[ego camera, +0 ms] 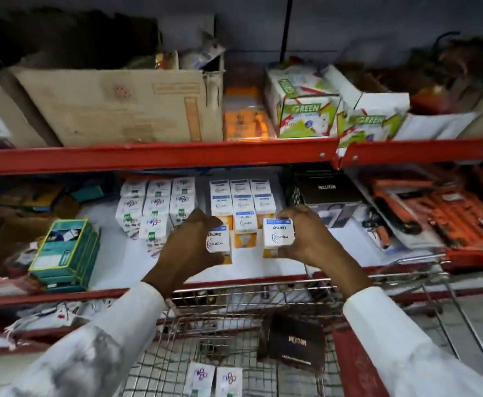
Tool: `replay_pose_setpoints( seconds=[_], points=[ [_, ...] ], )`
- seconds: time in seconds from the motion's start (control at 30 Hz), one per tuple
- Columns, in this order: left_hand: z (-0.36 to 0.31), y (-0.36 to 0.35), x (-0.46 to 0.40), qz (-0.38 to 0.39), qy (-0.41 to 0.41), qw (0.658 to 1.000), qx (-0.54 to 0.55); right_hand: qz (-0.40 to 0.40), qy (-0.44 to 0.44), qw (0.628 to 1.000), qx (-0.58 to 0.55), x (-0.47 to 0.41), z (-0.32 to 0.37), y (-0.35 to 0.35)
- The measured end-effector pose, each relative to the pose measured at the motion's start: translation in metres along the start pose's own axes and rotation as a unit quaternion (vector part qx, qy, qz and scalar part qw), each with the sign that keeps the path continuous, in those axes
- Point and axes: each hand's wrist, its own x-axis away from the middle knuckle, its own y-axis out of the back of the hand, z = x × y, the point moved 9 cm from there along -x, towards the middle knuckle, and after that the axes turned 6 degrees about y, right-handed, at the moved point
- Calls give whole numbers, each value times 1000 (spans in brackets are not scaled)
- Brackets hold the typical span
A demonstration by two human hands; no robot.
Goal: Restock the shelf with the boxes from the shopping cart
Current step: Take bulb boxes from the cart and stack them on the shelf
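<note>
My left hand point(190, 242) is in the middle of the frame, over the white shelf board point(119, 262). Its fingers are curled around one small Wipro Garnet box point(219, 244), thumb below and the other fingers on top, so it is closed on this box. The box is white on top with an orange lower part, and its label reads upside down to me.

My right hand point(306, 239) is just to the right of it and grips a second Garnet box point(278, 237) in the same way, fingers over the top edge and thumb at the bottom. This box looks the same, white and orange, with a blue strip at the top. Both boxes are at the front of the Garnet rows point(241, 202), which stand upright on the shelf in the center of the frame. I cannot tell if the two boxes already touch the board.

To the left of these rows stands another group of white boxes point(155, 207) with purple and green print.

In the lower center of the frame is the wire shopping cart point(248, 290). Inside it lie two small white boxes point(213, 379) at the bottom edge and one black Neuton box point(296, 343), which is tilted.
</note>
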Motion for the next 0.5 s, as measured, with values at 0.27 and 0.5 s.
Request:
replay_pose_setpoints(
  seconds=[0.27, 0.5],
  points=[
    [10, -28, -57, -28, 64, 997, 28, 3, -15, 1000, 22, -60, -47, -31],
    [14, -43, -78, -23, 81, 996, -7, 15, -17, 1000, 12, -80, -58, -52]
  ],
)
